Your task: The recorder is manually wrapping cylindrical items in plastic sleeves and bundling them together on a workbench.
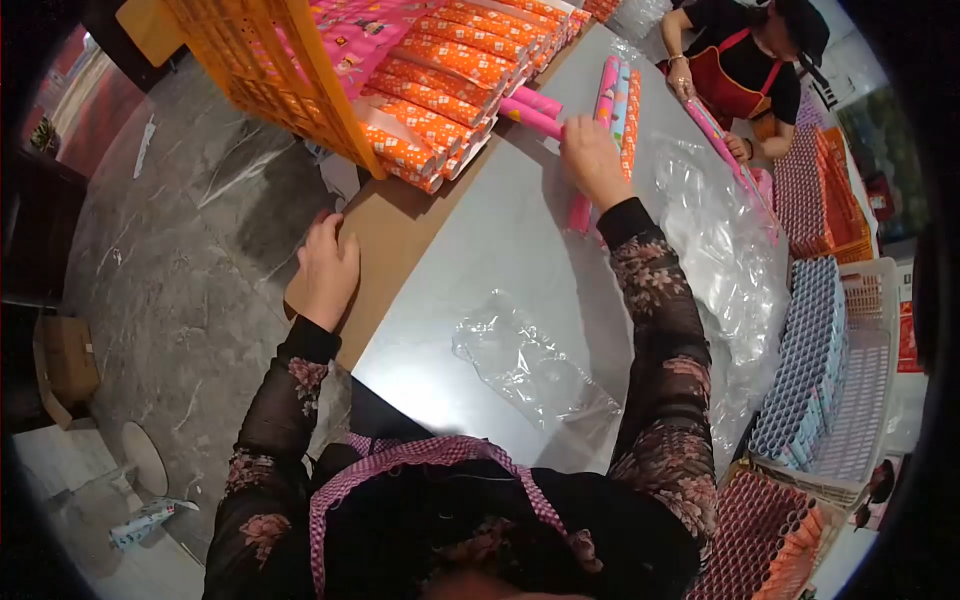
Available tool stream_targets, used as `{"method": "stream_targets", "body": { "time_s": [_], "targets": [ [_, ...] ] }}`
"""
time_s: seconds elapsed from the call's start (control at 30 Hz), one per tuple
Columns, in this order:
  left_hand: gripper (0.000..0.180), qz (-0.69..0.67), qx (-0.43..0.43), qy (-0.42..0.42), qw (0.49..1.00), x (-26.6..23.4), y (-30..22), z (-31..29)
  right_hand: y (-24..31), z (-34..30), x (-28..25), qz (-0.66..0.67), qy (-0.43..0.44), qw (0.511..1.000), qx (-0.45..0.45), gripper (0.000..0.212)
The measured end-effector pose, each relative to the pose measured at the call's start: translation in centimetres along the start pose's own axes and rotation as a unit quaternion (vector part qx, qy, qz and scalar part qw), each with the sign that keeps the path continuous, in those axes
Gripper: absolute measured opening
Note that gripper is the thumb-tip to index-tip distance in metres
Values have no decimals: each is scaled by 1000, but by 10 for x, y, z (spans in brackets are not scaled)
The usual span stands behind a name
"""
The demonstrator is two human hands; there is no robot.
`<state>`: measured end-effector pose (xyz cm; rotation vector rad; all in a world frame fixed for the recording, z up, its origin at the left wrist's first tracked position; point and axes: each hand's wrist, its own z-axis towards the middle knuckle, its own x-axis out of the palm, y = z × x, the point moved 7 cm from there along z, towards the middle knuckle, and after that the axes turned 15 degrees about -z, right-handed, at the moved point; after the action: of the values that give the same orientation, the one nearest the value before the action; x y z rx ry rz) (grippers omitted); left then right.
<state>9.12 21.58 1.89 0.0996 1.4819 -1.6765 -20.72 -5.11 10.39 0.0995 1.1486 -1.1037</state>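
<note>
My right hand (592, 160) is closed around the near end of a pink wrapping paper roll (532, 118). The roll's other end reaches to a stack of orange patterned rolls (430, 120). Beside that hand, pink, blue and orange rolls lie side by side on the table, with the blue roll (620, 95) in the middle; my hand and wrist hide part of them. My left hand (328, 265) holds nothing and rests with its fingers apart on the brown cardboard (395, 225) along the table's left edge.
An orange plastic crate (300, 80) stands at the stack's left. Clear plastic film (720, 250) covers the table's right side, and a clear bag (525, 360) lies nearer me. Across the table a co-worker (745, 75) handles a pink roll. Baskets of rolls (870, 360) line the right.
</note>
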Motion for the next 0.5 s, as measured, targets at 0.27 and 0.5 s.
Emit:
{"method": "stream_targets", "body": {
  "time_s": [0.27, 0.5],
  "targets": [
    [38, 1, 3, 16, 1000, -4, -5, 1, -28, -20, -20, -17, 92, 995, -16, 32],
    [38, 2, -28, 8, 1000, -2, -17, 1, -4, -4, 5, 41, 103, 994, 10, 29]
  ]
}}
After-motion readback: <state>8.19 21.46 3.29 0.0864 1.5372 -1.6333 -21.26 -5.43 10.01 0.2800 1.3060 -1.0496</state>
